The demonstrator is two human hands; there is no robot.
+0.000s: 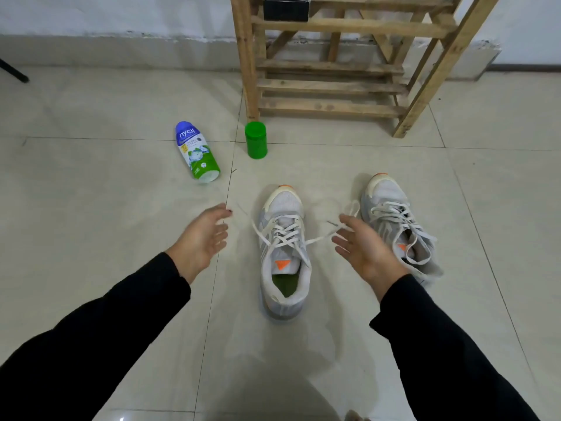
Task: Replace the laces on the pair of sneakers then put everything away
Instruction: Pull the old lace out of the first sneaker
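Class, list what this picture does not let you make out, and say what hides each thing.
Head view:
Black box on the wooden rack: top cut off by the upper edge.
Right sneaker, heel: partly hidden behind the right hand.
Bottle, small print: too small.
Dark bar at left: cut off by the edge.

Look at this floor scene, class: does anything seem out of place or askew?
The bottle lies tipped on its side on the tiles, while the green jar beside it stands upright. The laces of the middle sneaker sprawl loose and untied.
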